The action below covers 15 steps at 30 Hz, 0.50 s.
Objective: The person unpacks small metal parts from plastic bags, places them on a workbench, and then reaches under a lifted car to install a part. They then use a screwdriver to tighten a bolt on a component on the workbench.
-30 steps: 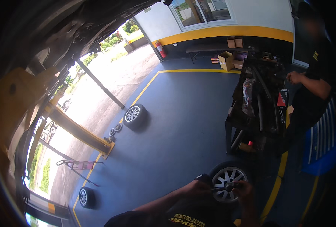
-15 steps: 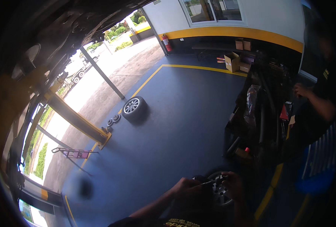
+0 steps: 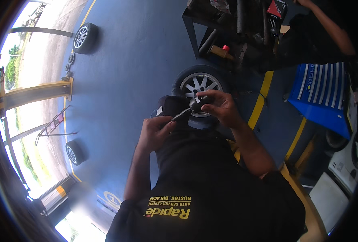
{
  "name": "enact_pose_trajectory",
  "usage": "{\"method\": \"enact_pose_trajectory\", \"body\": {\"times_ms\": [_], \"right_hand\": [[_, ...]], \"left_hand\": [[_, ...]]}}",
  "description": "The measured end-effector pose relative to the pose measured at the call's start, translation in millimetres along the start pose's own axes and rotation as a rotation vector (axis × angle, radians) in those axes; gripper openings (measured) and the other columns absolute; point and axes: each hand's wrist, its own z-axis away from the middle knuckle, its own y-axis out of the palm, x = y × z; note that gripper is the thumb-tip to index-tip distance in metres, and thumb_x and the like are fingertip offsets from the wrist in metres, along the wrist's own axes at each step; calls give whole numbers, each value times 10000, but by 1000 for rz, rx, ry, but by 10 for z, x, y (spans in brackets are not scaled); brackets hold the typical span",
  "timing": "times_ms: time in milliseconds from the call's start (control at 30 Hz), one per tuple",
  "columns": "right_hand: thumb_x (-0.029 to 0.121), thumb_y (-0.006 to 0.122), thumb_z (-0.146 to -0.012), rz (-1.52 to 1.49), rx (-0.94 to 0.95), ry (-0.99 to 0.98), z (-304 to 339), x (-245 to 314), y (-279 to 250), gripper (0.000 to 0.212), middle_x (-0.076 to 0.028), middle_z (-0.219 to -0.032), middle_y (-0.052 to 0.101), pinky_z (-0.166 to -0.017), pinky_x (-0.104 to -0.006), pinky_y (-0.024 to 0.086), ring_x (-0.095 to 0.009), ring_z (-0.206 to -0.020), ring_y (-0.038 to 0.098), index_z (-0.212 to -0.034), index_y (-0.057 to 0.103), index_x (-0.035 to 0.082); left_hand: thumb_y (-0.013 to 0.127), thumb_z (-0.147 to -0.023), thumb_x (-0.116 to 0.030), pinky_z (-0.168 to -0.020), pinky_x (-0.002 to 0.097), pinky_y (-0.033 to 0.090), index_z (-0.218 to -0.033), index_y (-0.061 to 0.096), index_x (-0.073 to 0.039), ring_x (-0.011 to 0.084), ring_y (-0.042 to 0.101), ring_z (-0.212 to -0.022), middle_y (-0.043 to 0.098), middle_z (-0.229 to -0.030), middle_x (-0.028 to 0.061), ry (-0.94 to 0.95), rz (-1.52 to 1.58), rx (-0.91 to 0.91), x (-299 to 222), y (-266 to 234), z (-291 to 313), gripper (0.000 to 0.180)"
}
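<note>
1. A smooth blue-grey painted concrete floor [image 3: 138, 60] carries everything, marked with curved yellow painted lines [image 3: 259, 103].
2. At one o'clock from centre, a black tyre on a silver spoked alloy rim [image 3: 201, 82] lies flat.
3. At eleven o'clock, a second black tyre with a silver rim [image 3: 84, 37] stands by small dark round parts [image 3: 69, 64].
4. At eight o'clock sits a third wheel [image 3: 74, 152].
5. At twelve o'clock stands a black metal rack [image 3: 227, 28]; at three o'clock, a blue ribbed cabinet [image 3: 322, 94].

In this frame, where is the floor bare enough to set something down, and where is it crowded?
The widest free patch is the blue-grey painted floor between the far black tyre with silver rim and the near silver alloy wheel. It is crowded around the dark metal tool rack and beside the blue ribbed cabinet.
</note>
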Motion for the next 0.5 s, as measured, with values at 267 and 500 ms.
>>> {"method": "enact_pose_trajectory", "body": {"times_ms": [267, 500], "right_hand": [[59, 792, -928, -66, 68, 41, 634, 202, -255, 412, -106, -1159, 734, -998, -301, 553, -154, -1095, 696, -1306, 655, -31], [86, 816, -912, 28, -30, 65, 1197, 61, -539, 403, -103, -1140, 749, -1002, -312, 549, -151, -1087, 705, -1278, 680, -13]], "left_hand": [[756, -952, -267, -667, 335, 518, -1095, 770, 24, 156, 665, -689, 727, -766, 138, 47, -74, -98, -271, 582, 549, 325], [765, -942, -263, -655, 370, 521, -1112, 772, 20, 205, 683, -670, 738, -794, 182, 16, -111, 43, -202, 936, 551, 331]]}}
